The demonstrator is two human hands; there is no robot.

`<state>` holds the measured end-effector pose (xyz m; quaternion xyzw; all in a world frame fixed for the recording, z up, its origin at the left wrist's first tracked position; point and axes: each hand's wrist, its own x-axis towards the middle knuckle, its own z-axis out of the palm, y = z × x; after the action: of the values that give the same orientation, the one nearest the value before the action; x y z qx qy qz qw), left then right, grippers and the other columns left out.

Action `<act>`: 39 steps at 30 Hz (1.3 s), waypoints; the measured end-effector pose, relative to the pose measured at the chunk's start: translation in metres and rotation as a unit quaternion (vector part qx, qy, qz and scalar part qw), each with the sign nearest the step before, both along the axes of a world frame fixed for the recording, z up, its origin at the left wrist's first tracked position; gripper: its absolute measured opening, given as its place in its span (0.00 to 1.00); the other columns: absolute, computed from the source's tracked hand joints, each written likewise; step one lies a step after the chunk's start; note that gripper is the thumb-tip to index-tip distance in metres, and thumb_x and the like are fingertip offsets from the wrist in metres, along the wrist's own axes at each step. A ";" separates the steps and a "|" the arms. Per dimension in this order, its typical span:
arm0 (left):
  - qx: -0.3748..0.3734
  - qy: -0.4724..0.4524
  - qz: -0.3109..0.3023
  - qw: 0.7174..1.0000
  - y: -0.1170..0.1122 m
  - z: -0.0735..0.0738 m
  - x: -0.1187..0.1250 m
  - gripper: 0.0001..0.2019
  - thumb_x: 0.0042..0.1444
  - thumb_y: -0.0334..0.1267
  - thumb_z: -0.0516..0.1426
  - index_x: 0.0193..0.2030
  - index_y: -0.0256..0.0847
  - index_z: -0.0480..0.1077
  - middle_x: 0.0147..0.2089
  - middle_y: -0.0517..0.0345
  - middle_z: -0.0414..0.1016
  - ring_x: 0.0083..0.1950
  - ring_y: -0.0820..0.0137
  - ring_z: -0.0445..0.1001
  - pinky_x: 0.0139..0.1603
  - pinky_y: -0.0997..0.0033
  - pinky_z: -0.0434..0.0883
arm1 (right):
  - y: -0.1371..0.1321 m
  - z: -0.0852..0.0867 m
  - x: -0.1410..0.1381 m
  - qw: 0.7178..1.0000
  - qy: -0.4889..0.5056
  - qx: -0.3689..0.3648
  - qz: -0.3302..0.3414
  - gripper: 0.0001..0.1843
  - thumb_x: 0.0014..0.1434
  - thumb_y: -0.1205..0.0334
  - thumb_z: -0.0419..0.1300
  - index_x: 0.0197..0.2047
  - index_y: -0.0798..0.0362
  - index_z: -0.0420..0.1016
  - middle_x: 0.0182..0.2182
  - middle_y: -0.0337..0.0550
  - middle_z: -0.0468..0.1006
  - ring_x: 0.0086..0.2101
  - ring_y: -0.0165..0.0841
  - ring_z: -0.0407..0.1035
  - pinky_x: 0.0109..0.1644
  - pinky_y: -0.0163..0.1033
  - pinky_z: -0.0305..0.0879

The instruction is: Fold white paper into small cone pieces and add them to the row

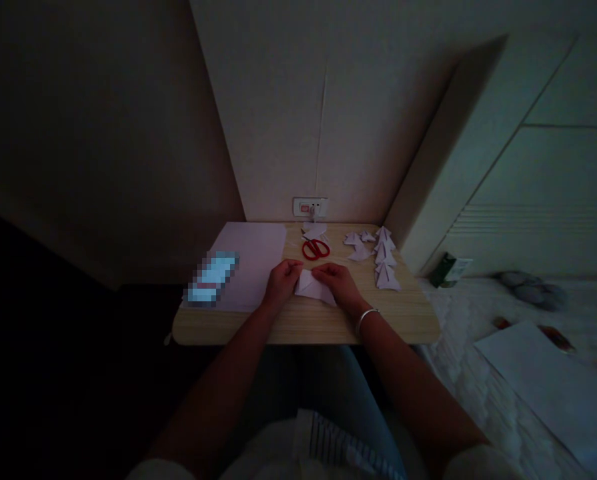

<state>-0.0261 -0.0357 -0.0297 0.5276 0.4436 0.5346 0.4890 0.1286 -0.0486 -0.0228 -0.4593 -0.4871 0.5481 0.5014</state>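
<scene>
Firstly, sheet: large white paper sheet [258, 257] lies flat on your light wooden table [303, 327].
Left: your left hand [281, 283] grips the small folded white paper piece [312, 285], mid-table.
Scissors: red-handled scissors [315, 249] lie just behind it.
Right: your right hand [339, 283] grips its other edge.
Far right: folded white paper triangles [384, 263], in a row.

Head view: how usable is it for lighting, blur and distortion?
Head view: very dim, the left side nearly black; only the table, the left hand and right hand on the folded paper, and the red scissors read clearly. Head view: a pixelated patch hides something on the large sheet; walls lean outward, wide-angle style, and the loose sheet at right looks soft.
</scene>
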 end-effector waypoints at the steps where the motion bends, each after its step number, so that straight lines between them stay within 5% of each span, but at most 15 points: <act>1: -0.006 0.002 -0.012 1.000 -0.001 0.001 0.000 0.13 0.45 0.41 0.60 0.36 0.36 0.69 0.25 0.63 0.71 0.25 0.75 0.67 0.26 0.76 0.63 | 0.000 0.000 0.000 1.000 -0.004 0.004 -0.010 0.12 0.41 0.55 0.66 0.27 0.54 0.75 0.21 0.37 0.75 0.21 0.27 0.63 0.26 0.34 0.57; 5: -0.011 0.016 -0.055 0.998 -0.002 0.003 0.001 0.18 0.42 0.41 0.63 0.39 0.36 0.70 0.28 0.61 0.73 0.28 0.73 0.71 0.30 0.74 0.66 | 0.000 -0.002 0.001 0.999 -0.011 0.017 -0.027 0.12 0.42 0.55 0.65 0.28 0.54 0.75 0.22 0.37 0.75 0.22 0.27 0.63 0.27 0.33 0.57; 19: -0.018 -0.002 -0.031 0.999 0.001 -0.003 -0.003 0.13 0.43 0.35 0.59 0.37 0.36 0.70 0.26 0.62 0.72 0.26 0.75 0.68 0.29 0.75 0.64 | 0.002 -0.008 0.003 0.996 -0.069 0.040 -0.046 0.14 0.43 0.52 0.64 0.29 0.55 0.78 0.25 0.41 0.77 0.26 0.30 0.66 0.31 0.36 0.60; 28: 0.037 0.104 -0.016 0.994 0.000 -0.006 0.000 0.09 0.44 0.39 0.60 0.32 0.37 0.70 0.23 0.65 0.67 0.25 0.76 0.64 0.27 0.76 0.60 | 0.000 -0.005 0.001 0.997 -0.068 0.039 -0.026 0.12 0.43 0.56 0.65 0.31 0.55 0.76 0.25 0.39 0.76 0.25 0.28 0.65 0.29 0.34 0.58; 32: 0.026 0.068 -0.032 0.997 0.001 -0.006 -0.001 0.09 0.44 0.38 0.60 0.31 0.37 0.69 0.25 0.63 0.70 0.27 0.75 0.66 0.29 0.76 0.62 | -0.001 -0.005 -0.001 0.999 -0.035 0.026 0.005 0.12 0.42 0.57 0.66 0.30 0.55 0.75 0.24 0.38 0.76 0.24 0.28 0.65 0.28 0.34 0.58; 39: 0.000 -0.020 -0.063 0.998 0.000 -0.001 0.001 0.19 0.42 0.37 0.61 0.43 0.38 0.66 0.28 0.62 0.74 0.28 0.74 0.71 0.31 0.75 0.66 | 0.005 -0.012 0.004 0.995 0.059 0.022 -0.074 0.12 0.40 0.58 0.68 0.30 0.54 0.75 0.24 0.38 0.76 0.24 0.28 0.66 0.29 0.34 0.60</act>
<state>-0.0248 -0.0360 -0.0311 0.5434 0.3995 0.5133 0.5306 0.1324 -0.0440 -0.0345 -0.4497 -0.4331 0.5245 0.5789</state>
